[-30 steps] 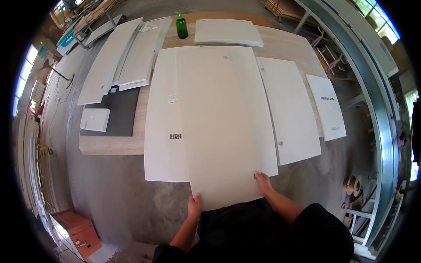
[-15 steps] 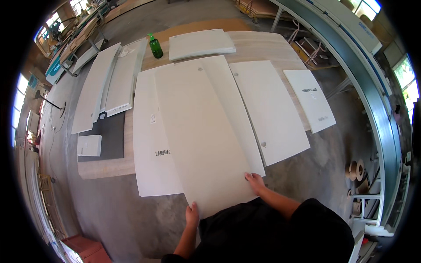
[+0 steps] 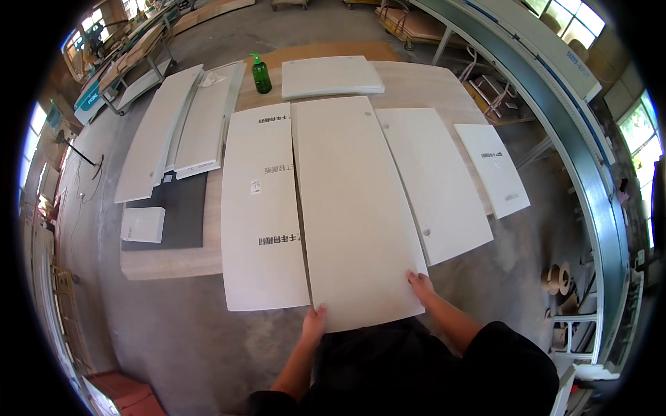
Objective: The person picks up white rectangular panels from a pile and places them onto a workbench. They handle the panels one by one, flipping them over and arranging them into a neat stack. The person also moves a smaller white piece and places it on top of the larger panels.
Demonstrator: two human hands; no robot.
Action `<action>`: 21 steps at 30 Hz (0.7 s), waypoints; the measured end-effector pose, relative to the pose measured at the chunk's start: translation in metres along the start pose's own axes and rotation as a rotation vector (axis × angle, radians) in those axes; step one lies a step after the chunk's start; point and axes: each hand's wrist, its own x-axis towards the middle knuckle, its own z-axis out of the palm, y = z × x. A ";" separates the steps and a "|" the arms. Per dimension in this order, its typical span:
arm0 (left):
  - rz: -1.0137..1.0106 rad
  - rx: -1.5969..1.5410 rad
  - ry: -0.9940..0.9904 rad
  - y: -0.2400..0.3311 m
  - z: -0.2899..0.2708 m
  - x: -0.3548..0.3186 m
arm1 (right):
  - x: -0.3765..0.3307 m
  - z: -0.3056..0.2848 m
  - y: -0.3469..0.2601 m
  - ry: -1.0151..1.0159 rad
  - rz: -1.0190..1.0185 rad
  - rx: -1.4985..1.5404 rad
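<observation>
A long off-white panel (image 3: 357,208) lies lengthwise in front of me, its near end reaching past the table's edge to my body. My left hand (image 3: 315,322) grips its near left corner. On the right side edge, close to the near end, my right hand (image 3: 420,287) holds it, thumb on top and fingers hidden beneath. Along its left runs a white panel (image 3: 260,208) with dark print and a small label. To its right lies another white panel (image 3: 444,184) with round marks near two corners.
Behind the panels stand a short stack of white boards (image 3: 333,75) and a green pump bottle (image 3: 261,75). Leaning lengths of white panel (image 3: 156,139) and a white box (image 3: 143,225) sit at left on the wooden table (image 3: 173,263). A smaller printed panel (image 3: 492,170) overhangs the right edge.
The held panel has turned and shifted right, from lying askew to lying in line with the panels beneath and beside it. More of the left printed panel shows. Both hands moved right with it.
</observation>
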 end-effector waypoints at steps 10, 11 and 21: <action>0.093 0.818 -0.246 0.111 -0.001 -0.041 | 0.022 -0.067 -0.074 -0.030 -0.265 -0.981; 0.077 0.825 -0.267 0.107 -0.006 -0.042 | 0.022 -0.059 -0.074 -0.057 -0.342 -1.025; -0.362 -0.146 0.377 -0.102 0.024 -0.133 | 0.002 0.017 -0.035 -0.018 -0.714 -1.109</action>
